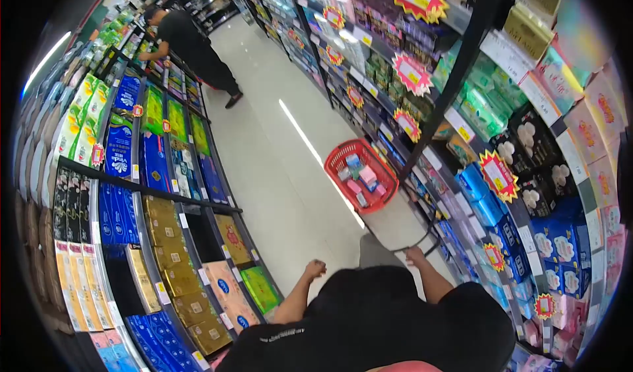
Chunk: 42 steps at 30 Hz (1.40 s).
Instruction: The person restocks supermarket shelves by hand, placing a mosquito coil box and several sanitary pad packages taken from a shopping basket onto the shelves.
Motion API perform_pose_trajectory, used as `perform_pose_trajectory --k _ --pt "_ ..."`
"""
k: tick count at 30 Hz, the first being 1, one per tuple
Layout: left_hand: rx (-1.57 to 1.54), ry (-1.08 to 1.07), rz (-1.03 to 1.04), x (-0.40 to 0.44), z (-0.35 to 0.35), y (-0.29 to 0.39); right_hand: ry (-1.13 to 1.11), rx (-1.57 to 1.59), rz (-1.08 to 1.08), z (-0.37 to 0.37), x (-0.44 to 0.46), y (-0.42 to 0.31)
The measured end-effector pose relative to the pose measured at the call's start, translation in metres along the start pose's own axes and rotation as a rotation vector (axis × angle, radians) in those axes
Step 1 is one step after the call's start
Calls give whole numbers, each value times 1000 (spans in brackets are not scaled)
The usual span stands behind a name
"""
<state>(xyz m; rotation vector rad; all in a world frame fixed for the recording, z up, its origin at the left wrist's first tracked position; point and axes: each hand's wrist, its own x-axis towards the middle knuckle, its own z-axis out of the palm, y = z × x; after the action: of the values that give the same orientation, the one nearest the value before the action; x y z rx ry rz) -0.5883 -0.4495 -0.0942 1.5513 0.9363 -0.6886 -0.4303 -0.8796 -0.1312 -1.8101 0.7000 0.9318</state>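
Note:
My left hand (315,269) hangs beside my body over the aisle floor, its fingers curled in, and whatever they may hold is too small to make out. On the other side, my right hand (415,256) is closed around the black handle (432,232) of a red basket. The red basket (333,164) is on the floor ahead, near the right shelves. Inside it lie several small packages, among them a pink box (367,175) and a blue-and-white pack (354,161).
Shelves of tissue packs (173,253) line the left side. Shelves of boxed and bottled goods (484,108) with starburst price tags run along the right. Another person (191,45) in dark clothes stands up the aisle, reaching to the left shelves. Pale floor (270,141) lies between.

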Motion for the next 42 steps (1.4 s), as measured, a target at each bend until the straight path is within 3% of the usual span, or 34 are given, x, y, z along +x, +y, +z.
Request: perform_pose_trajectory --k 1,2,3,4,5,7,8,11,16,18,20,22,24,27,30,32,34,36,37,38,42 --pt "57 -44 12 12 -6 -9 -122 -314 -303 9 95 68" --pt "112 -95 27 30 -8 -14 -169 71 8 5 9 -4" --pt "242 7 -22 -11 -3 39 -197 93 -45 12 28 9" --pt "533 26 71 -7 -4 46 -272 171 -32 18 41 16" --pt "626 9 203 37 -16 9 -272 212 -5 18 25 -2" --pt "797 -64 181 56 -23 27 -170 134 -34 19 -5 -33" --pt "752 -6 167 41 -21 63 -149 125 -28 14 -25 -57" --pt "813 61 207 48 -25 143 -180 187 -70 33 39 -13" --pt "343 -73 223 105 -29 199 -128 250 116 26 0 -62" --pt "470 -117 424 118 -26 216 -91 212 158 36 5 -69" --pt "519 -224 453 142 -19 223 -27 196 148 53 14 -64" --pt "604 -353 443 158 -31 219 -38 181 170 84 36 -38" --pt "699 -481 432 185 -30 219 -23 88 218 113 17 -60" --pt "882 -466 422 249 -46 214 2 -14 127 184 0 -98" --pt "1014 -546 323 311 -60 227 -78 -162 306 239 4 -119" --pt "1216 -438 332 380 -56 212 -11 -241 240 276 19 -92" --pt "1111 -343 348 399 -46 255 -59 -386 465 279 23 -114" --pt "938 -382 358 440 -37 282 12 -405 597 278 22 -148" --pt "960 -335 469 486 -27 272 140 -507 652 284 26 -155" --pt "980 -282 590 531 -16 263 206 -510 628 286 37 -145" --pt "1245 -44 562 596 29 286 443 -480 522 292 56 -81"
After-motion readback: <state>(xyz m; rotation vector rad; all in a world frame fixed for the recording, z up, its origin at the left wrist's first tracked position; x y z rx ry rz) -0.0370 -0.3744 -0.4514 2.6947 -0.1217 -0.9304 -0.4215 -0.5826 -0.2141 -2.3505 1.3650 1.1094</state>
